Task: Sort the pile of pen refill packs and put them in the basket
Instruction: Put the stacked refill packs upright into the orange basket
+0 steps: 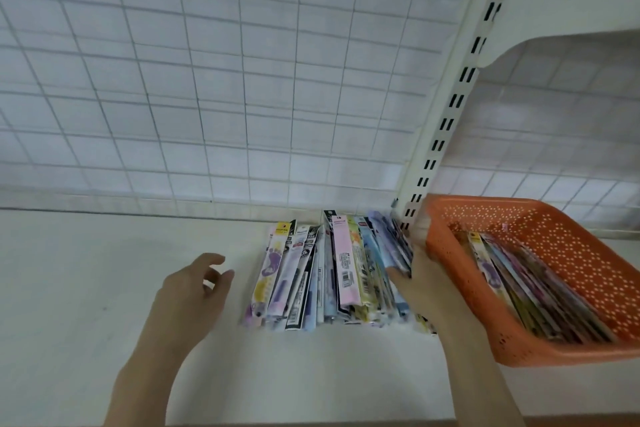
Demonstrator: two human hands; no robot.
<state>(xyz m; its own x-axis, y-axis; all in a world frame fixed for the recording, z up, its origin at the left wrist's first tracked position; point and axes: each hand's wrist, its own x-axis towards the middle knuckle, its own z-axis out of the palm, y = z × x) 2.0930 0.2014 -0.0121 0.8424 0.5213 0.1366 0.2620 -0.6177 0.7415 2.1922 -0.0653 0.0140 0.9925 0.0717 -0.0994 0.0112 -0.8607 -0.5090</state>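
Lying on a white shelf [86, 288]: a row of pen refill packs [332, 274], long and narrow, set side by side on edge and leaning on one another, running from the near side toward the back. Standing out among them: a purple and yellow pack [268, 274] at the left end and a pink pack [346, 270] near the middle.

Hovering just left of the row: the left hand [194, 288], fingers loosely curled and apart, holding nothing, close to the purple and yellow pack but not touching it.

Pressing against the right end of the row: the right hand [420, 282], thumb lying on the outermost packs, the other fingers hidden behind them, so impossible to tell for certain whether gripping a bundle or only pushing it.

Sitting just right of that hand: an orange basket [571, 253] with perforated walls, tilted, its left rim touching or nearly touching the back of the right hand. Lying inside it, along the left wall: more refill packs [530, 291], stacked lengthwise and blurred.

Standing behind everything: a white wire grid [207, 80] as the back wall, and a slotted white upright post [446, 121] rising from behind the basket's far left corner, carrying a shelf bracket [554, 21] at the upper right.
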